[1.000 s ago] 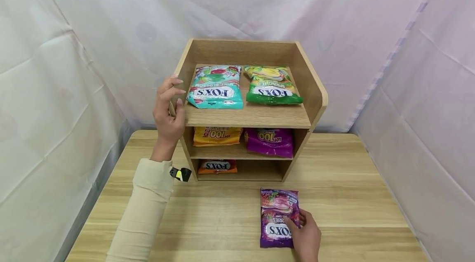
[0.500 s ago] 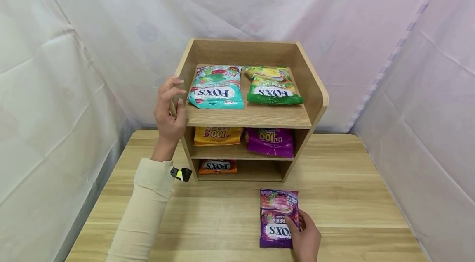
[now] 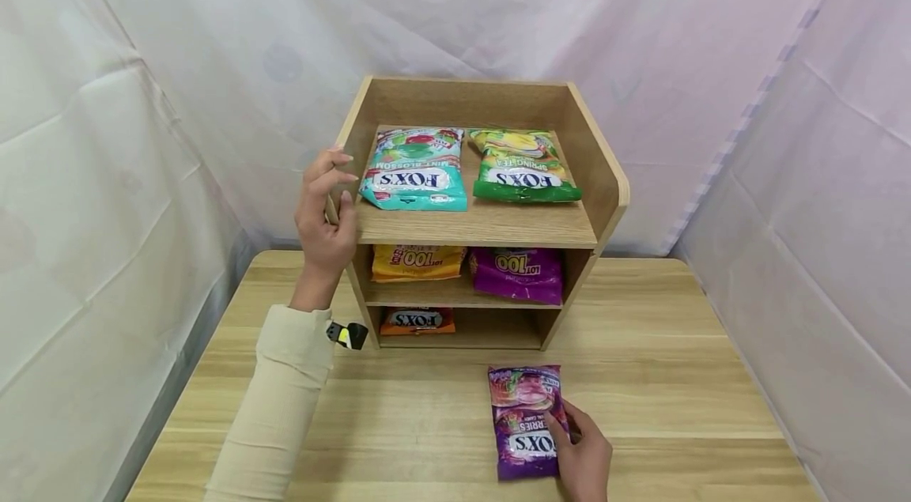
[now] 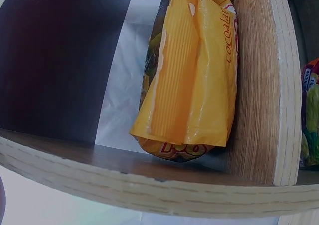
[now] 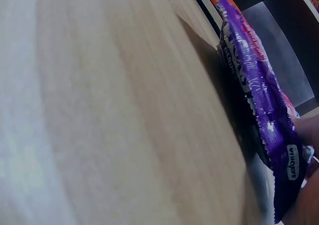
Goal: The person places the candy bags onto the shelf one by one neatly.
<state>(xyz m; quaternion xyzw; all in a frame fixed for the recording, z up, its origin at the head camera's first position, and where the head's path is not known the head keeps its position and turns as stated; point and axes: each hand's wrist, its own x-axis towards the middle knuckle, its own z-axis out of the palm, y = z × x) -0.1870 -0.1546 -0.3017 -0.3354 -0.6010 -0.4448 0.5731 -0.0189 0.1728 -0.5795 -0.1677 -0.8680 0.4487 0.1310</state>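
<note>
My right hand [image 3: 585, 454] grips a purple Fox's candy bag [image 3: 525, 424] by its right edge, thumb on the front, in front of the shelf. In the right wrist view this candy bag [image 5: 266, 100] stands edge-on close over the table, with part of my hand at the right border. My left hand [image 3: 326, 209] holds the left side panel of the small wooden shelf [image 3: 484, 232]. The left wrist view looks into a shelf compartment where a yellow candy bag [image 4: 194, 75] lies; the left hand itself is out of that view.
On the top board lie a turquoise Fox's bag [image 3: 414, 170] and a green-yellow one [image 3: 523, 166]. The middle level holds a yellow bag [image 3: 418, 262] and a purple bag [image 3: 516, 274]. An orange Fox's bag [image 3: 417, 320] sits at bottom left. Wooden table [image 3: 662, 375] surrounds the shelf.
The right hand has shifted the purple Fox's bag slightly to the left and tilted it a little. The left hand keeps its place on the shelf's side.
</note>
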